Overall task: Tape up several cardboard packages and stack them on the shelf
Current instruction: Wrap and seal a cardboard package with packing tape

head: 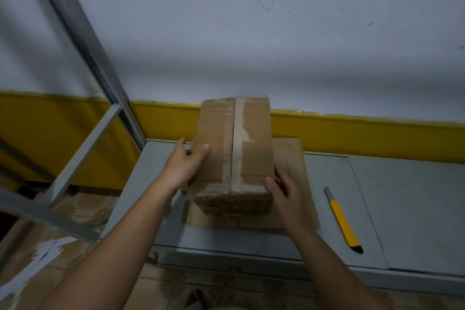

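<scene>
A pale wall (251, 20) with a yellow band (364, 133) along its lower part fills the far side. A grey metal frame (83, 40) rises at the left. In front of the wall lies the grey shelf (402, 196), and on its left part lies a wide, flat cardboard box (294, 166).

Over this flat box is a smaller, taller cardboard package (216, 133), with a strip of tape (237, 158) along the middle seam of its top. The package is between the two hands, which grasp it from both sides. It cannot be told whether it rests fully on the flat box or is a little lifted.

The left hand (187, 163) holds the left side, its thumb lying on the top face and its fingers going down the side. The right hand (284, 194) holds the near right corner, thumb on the top edge and fingers against the right side. Both forearms reach forward from the near edge.

A yellow utility knife (343, 221) lies on the shelf, to the right of the boxes and apart from the hands.
</scene>
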`<state>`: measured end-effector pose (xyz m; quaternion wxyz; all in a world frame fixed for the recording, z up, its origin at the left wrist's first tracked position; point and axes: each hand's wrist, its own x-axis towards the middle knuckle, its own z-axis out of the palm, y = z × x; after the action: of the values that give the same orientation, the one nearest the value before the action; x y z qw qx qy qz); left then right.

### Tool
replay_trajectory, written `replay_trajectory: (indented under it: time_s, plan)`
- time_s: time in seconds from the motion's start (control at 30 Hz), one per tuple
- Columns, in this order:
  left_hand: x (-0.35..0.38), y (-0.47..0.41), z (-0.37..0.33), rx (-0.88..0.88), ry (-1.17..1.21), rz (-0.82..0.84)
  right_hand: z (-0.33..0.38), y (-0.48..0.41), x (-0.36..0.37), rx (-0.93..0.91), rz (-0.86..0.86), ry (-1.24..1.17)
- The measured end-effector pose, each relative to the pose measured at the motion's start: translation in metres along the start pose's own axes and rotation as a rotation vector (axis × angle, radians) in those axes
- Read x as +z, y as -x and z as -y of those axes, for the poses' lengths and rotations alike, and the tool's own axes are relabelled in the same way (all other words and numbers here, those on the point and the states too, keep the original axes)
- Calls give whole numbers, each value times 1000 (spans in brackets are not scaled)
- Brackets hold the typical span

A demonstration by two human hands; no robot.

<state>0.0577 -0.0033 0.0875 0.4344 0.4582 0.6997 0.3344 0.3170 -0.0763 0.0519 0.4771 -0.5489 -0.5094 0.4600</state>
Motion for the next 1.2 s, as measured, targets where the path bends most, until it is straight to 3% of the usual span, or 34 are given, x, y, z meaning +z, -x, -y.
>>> replay_trajectory:
  time_s: [0.1, 0.27, 0.4, 0.5, 0.63, 0.73, 0.8, 0.93, 1.07, 1.13, 1.2]
  plan:
    - [0, -4, 0, 24, 13, 60, 7, 2, 6, -55, 15, 36]
    - [7, 3, 16, 122, 131, -14, 17, 3, 6, -142, -38, 63]
    - [13, 9, 45, -34, 439, 56, 22, -5, -7, -247, -64, 25]
    - [21, 11, 68, -98, 559, 77, 14, -19, -10, -124, -143, 142]
    - [13, 13, 75, -49, 353, -69, 7, -32, -14, 270, -19, 192]
    - [-3, 9, 61, 113, 12, -177, 8, -33, -10, 233, 26, 144]
    - [-12, 10, 39, 160, -35, -110, 7, -30, -5, 186, 8, 121]
    - [-25, 27, 0, 74, 156, 209, 11, -14, 15, 86, 19, 27]
    - [-37, 34, 10, -54, 200, 180, 21, -2, 25, -24, -38, 27]
    - [-40, 34, 26, -125, 395, 221, 29, 2, 22, -85, -47, 149]
    - [-37, 32, 44, -254, 738, 235, 37, 3, 15, -208, 5, 304]
